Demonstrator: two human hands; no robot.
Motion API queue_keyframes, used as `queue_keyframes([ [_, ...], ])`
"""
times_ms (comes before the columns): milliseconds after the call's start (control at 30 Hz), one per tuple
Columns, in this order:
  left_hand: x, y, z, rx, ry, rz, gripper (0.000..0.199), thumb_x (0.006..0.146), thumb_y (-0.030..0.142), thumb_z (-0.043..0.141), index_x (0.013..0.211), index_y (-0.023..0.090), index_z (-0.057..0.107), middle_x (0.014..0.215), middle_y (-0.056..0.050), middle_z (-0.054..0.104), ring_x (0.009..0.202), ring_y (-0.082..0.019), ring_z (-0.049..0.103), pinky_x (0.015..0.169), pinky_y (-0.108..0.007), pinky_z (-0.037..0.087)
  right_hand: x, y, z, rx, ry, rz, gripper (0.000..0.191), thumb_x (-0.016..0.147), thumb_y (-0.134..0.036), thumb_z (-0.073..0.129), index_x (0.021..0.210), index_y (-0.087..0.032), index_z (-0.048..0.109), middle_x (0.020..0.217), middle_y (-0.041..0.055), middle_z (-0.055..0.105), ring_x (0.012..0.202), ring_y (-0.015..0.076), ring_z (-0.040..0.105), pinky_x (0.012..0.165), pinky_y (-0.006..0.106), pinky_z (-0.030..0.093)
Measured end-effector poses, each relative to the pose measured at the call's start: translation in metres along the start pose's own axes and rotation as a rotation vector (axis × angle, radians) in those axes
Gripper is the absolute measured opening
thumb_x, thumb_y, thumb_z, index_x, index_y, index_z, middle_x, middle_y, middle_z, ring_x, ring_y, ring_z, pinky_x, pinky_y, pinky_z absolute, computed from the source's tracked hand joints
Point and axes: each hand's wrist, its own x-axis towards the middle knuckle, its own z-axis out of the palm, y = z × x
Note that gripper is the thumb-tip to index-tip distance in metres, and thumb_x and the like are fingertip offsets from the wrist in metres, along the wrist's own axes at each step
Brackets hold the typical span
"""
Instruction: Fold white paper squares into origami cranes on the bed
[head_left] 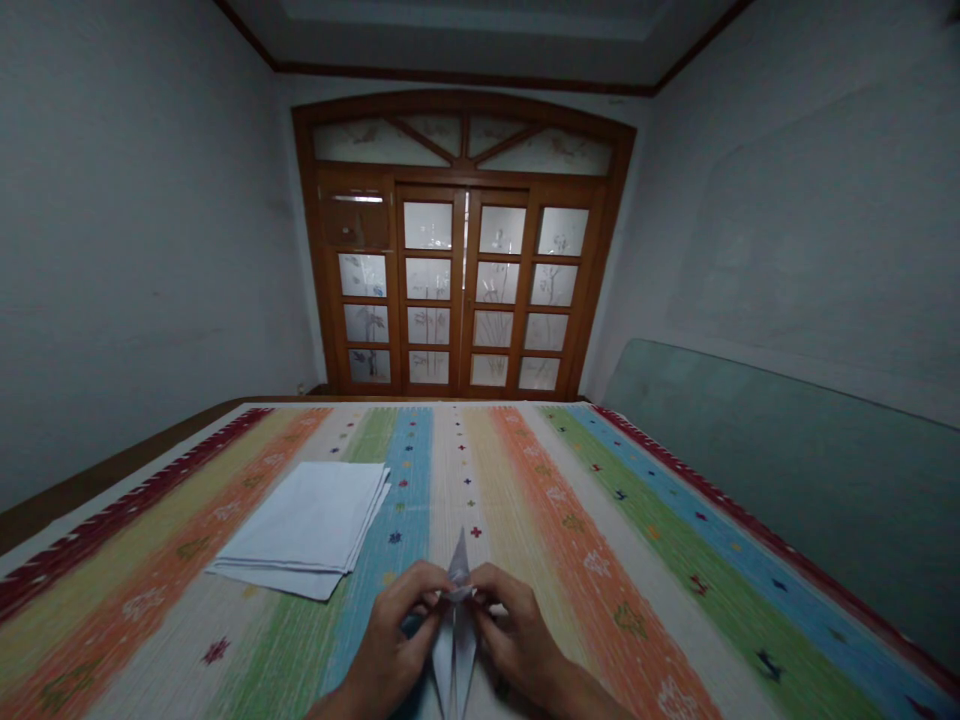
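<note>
The middle of the folded paper crane (454,655) is hidden behind the left hand (397,635) and right hand (517,640); the picture's bottom edge cuts off its lower tip and both forearms; the sheets in the white paper stack (300,520) are too fine to count.

Paper crane (454,650): no writing I can read
Stack of paper sheets (300,520): no writing I can read
Striped woven rug (525,520): only stitched motifs, no words
Glazed wooden doors (457,290): painted plants on the panes, no words

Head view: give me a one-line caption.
Left hand and right hand pinch a paper crane on a striped cloth beside stacked paper.
</note>
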Motion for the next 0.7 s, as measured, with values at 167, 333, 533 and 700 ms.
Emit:
queue_keyframes([
  [167,0.0006,0.0014,-0.0005,-0.036,0.020,0.007,0.014,0.088,0.016,0.063,0.093,0.024,0.074,0.090,-0.003,0.073,0.080,-0.018,0.069,0.068,-0.021,0.053,0.0033,-0.0016,-0.0014,-0.009,0.012,-0.063,0.020,0.086,-0.009,0.056,0.095,-0.022,0.069,0.083,0.0041,0.072,0.073,0.0168,0.067,0.066,0.024,0.052],
  [333,-0.0013,-0.0034,0.0013,-0.054,0.056,-0.024,0.016,0.089,0.021,0.066,0.103,0.024,0.072,0.087,-0.003,0.073,0.073,-0.017,0.069,0.068,-0.023,0.056,-0.0023,0.0045,0.0028,0.039,0.050,0.012,0.029,0.088,-0.013,0.058,0.115,-0.023,0.063,0.093,0.0057,0.075,0.069,0.0160,0.068,0.063,0.025,0.054],
  [533,-0.0001,-0.0034,0.0018,-0.122,0.024,-0.129,0.024,0.090,0.029,0.066,0.113,0.022,0.068,0.094,-0.006,0.075,0.078,-0.020,0.072,0.073,-0.029,0.059,-0.0036,0.0063,0.0055,0.114,0.034,0.196,0.033,0.089,-0.023,0.066,0.121,-0.025,0.058,0.090,0.0045,0.074,0.068,0.0166,0.068,0.060,0.025,0.053],
  [700,0.0028,-0.0038,0.0034,-0.154,0.090,-0.232,0.037,0.086,0.034,0.070,0.120,0.022,0.063,0.080,-0.001,0.070,0.069,-0.017,0.068,0.066,-0.025,0.054,0.0015,0.0021,0.0078,0.200,0.082,0.308,0.037,0.084,-0.032,0.072,0.118,-0.024,0.060,0.082,0.0029,0.070,0.071,0.0183,0.067,0.064,0.027,0.052],
])
